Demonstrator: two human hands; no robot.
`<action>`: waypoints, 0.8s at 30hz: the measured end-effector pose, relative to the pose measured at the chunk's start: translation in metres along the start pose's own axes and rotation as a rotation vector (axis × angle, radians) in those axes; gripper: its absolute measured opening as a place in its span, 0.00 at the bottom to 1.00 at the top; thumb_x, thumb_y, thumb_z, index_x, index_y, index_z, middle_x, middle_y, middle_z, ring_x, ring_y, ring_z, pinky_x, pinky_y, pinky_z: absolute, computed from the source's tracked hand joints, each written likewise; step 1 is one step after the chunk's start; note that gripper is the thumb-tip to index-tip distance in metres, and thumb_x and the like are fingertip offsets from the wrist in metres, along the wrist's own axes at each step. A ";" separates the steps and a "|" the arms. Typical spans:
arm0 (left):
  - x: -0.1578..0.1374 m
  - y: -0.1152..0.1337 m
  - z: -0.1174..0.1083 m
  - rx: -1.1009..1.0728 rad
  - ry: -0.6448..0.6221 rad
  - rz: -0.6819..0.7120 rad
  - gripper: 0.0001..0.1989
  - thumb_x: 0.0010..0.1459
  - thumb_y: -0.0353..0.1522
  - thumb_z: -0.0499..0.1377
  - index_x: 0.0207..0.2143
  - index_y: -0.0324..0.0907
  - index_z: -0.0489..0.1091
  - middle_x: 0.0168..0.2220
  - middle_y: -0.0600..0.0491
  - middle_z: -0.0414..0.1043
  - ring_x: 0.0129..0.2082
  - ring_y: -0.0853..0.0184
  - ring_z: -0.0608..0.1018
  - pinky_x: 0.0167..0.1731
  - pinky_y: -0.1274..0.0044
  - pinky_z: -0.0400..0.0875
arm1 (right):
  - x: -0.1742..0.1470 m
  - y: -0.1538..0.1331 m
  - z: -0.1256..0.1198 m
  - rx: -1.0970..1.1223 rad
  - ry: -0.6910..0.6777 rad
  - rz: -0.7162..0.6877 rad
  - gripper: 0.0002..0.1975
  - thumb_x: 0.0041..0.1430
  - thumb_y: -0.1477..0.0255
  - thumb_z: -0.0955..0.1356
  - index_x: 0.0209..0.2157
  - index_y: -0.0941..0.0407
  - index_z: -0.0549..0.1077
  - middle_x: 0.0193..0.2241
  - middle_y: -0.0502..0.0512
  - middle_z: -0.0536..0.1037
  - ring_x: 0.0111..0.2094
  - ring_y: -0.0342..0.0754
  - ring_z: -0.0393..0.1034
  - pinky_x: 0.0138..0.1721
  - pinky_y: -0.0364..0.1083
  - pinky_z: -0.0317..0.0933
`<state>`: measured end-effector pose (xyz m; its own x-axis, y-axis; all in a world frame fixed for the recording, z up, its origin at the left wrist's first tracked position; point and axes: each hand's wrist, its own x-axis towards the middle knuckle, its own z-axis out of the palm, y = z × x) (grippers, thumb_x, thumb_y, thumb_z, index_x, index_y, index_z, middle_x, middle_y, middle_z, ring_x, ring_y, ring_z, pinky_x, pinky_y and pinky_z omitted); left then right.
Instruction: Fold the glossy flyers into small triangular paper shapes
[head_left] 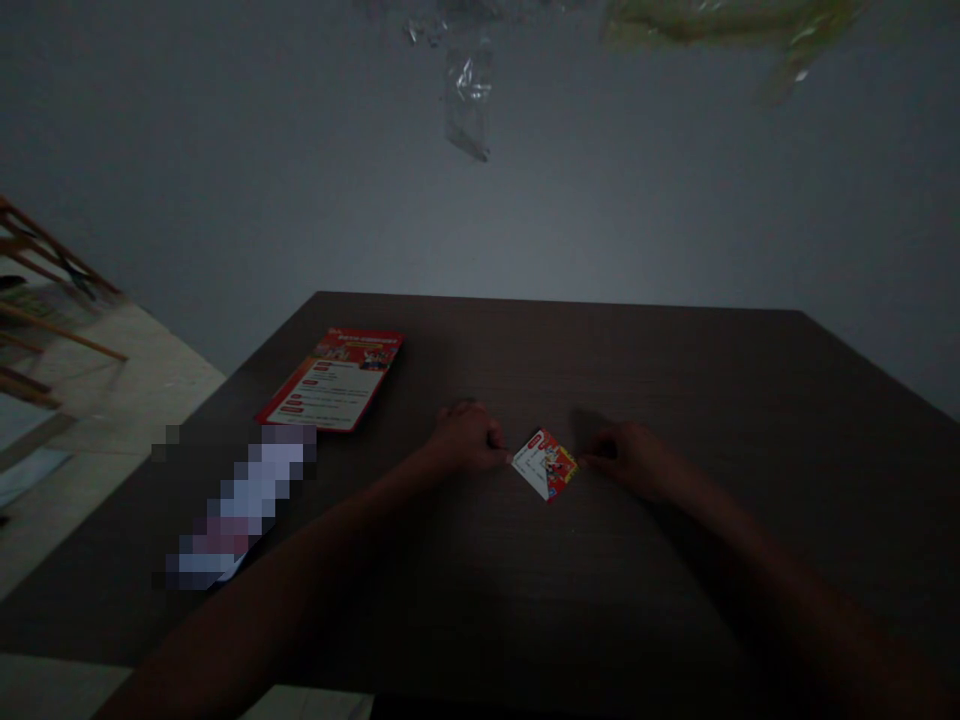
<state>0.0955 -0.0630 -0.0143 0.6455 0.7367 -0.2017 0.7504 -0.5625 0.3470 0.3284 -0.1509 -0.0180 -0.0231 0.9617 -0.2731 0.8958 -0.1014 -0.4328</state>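
A small folded paper [545, 466], red and white with printed figures and text, sits on the dark table like a diamond, one corner toward me. My left hand [470, 440] has its fingers curled, thumb and finger pinching the paper's left corner. At the opposite corner, my right hand [634, 460] holds the paper between thumb and fingertips. Dim light hides the exact finger contact and the folds. Left of my left hand lies a stack of red-and-white printed leaflets [337, 385].
The brown table [675, 370] stands against a grey wall [225, 150]. A pixelated, pale flat object [244, 510] lies near the left table edge, beside my left forearm. Wooden furniture legs [67, 325] show on the floor at left. Clear plastic [469, 95] hangs on the wall.
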 end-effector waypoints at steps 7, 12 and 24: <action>0.002 0.006 0.011 -0.129 0.033 0.316 0.16 0.48 0.28 0.57 0.41 0.45 0.71 0.39 0.52 0.69 0.41 0.66 0.70 0.42 0.74 0.63 | -0.003 0.006 0.000 0.158 0.017 -0.175 0.09 0.51 0.72 0.67 0.36 0.56 0.75 0.32 0.53 0.78 0.32 0.47 0.71 0.34 0.44 0.62; 0.002 0.004 0.025 -0.120 0.133 0.412 0.17 0.47 0.25 0.54 0.41 0.42 0.70 0.39 0.51 0.68 0.42 0.64 0.69 0.45 0.72 0.61 | -0.001 0.010 0.007 0.182 0.072 -0.259 0.08 0.50 0.74 0.68 0.34 0.56 0.75 0.34 0.54 0.78 0.35 0.49 0.71 0.38 0.46 0.62; 0.004 0.000 0.035 -0.099 0.239 0.453 0.15 0.50 0.26 0.53 0.42 0.41 0.68 0.40 0.49 0.67 0.41 0.63 0.69 0.43 0.72 0.62 | 0.002 0.012 0.013 0.368 0.108 -0.368 0.07 0.53 0.71 0.68 0.35 0.54 0.75 0.35 0.54 0.78 0.37 0.50 0.72 0.41 0.50 0.64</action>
<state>0.1028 -0.0733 -0.0474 0.8431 0.4991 0.2000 0.3786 -0.8152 0.4384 0.3331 -0.1535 -0.0350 -0.2433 0.9693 0.0360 0.6212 0.1842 -0.7617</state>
